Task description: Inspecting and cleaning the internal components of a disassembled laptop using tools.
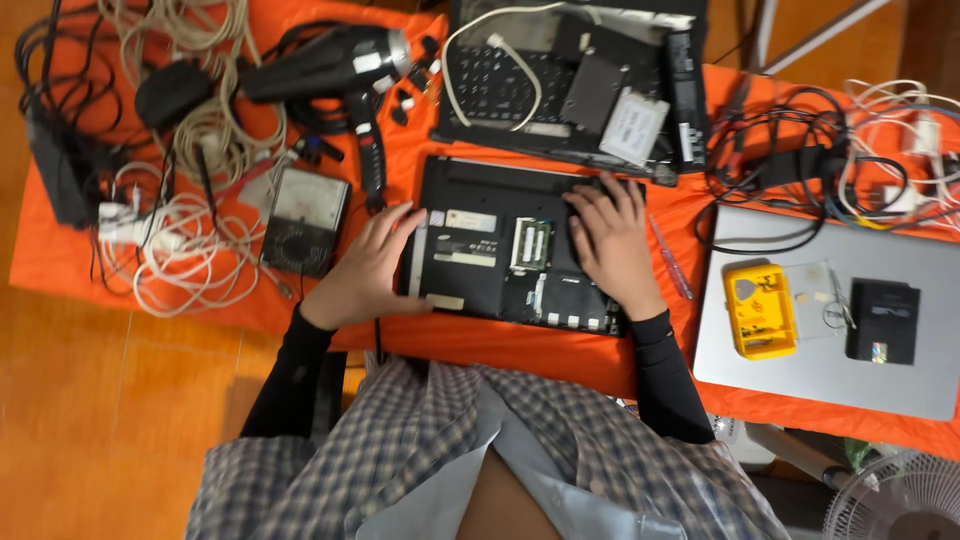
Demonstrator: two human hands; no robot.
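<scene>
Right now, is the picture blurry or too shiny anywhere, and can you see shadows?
In the head view, the light is soft and even, with only faint shadows under the left hand and right hand on the black laptop base. The silver laptop shows a mild sheen, no harsh glare. The middle looks sharp; the fan in the corner is dimmer and a little soft.

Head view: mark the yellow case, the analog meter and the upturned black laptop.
yellow case (pixel 760 310), head view, middle of its lid.
analog meter (pixel 305 220), head view, centre of its face.
upturned black laptop (pixel 470 250), head view, bare bottom panel between the hands.
</scene>
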